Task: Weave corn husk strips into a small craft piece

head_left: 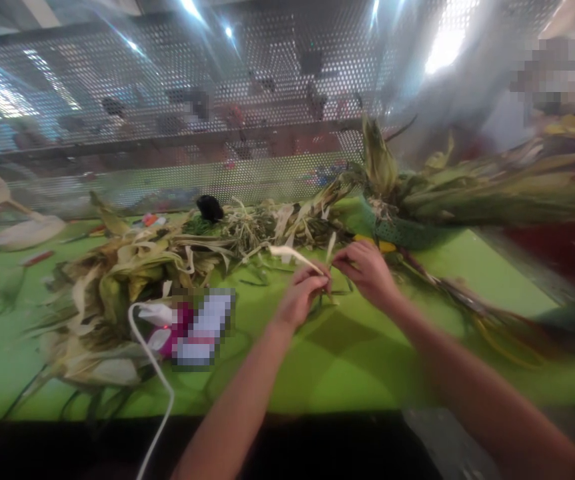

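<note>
My left hand (pixel 303 293) is closed in a pinch on a pale strip of corn husk (pixel 293 255) that sticks up and to the left. My right hand (pixel 365 268) is closed too, its fingertips pinching the same husk strips just right of the left hand. Both hands meet over the green table (pixel 347 353), near its middle. The picture is smeared by motion, so the fine strands between the fingers are hard to make out.
A heap of dried corn husks (pixel 132 280) lies to the left and along the back. A green basket (pixel 407 230) with more husks stands at the right. A white cable (pixel 155 373) and a small device lie front left. A perforated metal screen (pixel 247 100) backs the table.
</note>
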### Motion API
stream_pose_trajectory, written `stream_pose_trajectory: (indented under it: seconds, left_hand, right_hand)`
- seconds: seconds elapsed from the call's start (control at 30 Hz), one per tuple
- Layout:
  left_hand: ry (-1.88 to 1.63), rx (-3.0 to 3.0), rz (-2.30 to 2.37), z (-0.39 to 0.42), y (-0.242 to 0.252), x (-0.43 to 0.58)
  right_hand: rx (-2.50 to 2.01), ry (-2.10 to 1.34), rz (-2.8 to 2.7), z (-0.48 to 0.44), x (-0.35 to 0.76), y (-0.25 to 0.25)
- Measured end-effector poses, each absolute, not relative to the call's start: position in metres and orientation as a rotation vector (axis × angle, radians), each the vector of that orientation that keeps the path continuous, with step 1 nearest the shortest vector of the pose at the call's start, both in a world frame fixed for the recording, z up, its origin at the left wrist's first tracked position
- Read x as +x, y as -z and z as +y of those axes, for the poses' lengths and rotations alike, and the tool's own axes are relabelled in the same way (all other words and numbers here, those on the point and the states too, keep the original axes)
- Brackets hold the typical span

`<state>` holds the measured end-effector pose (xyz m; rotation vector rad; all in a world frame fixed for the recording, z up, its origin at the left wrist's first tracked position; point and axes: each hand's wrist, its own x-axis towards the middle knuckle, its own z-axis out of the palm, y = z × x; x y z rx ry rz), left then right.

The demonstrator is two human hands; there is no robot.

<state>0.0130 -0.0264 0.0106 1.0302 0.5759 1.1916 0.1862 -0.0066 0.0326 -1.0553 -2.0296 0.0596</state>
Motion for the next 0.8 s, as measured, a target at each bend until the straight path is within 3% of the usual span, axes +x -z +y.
stream_pose_trajectory:
  seconds: [0.13,0.3,0.57,0.8]
  left_hand:
    - [-1.089,1.062,0.573,-0.026,-0.011,0.010]
    - [-1.297,0.985,0.636,-0.014,-0.008,0.009]
    - [-1.389,1.014,0.664,-0.004,-0.004,0.004]
    - [-1.485,1.320,0.888,-0.013,-0.006,0.005]
  right_hand:
    - [-1.057,-0.021,-2.034,-0.006,0.185,-0.029]
    - [-1.094,0.099,-1.826,-0.014,0.187,-0.035]
    - [-1.101,-0.614,-1.821,-0.022,0.174,-0.026]
    - [-1.103,-0.308,-2.052,-0.024,0.176,-0.032]
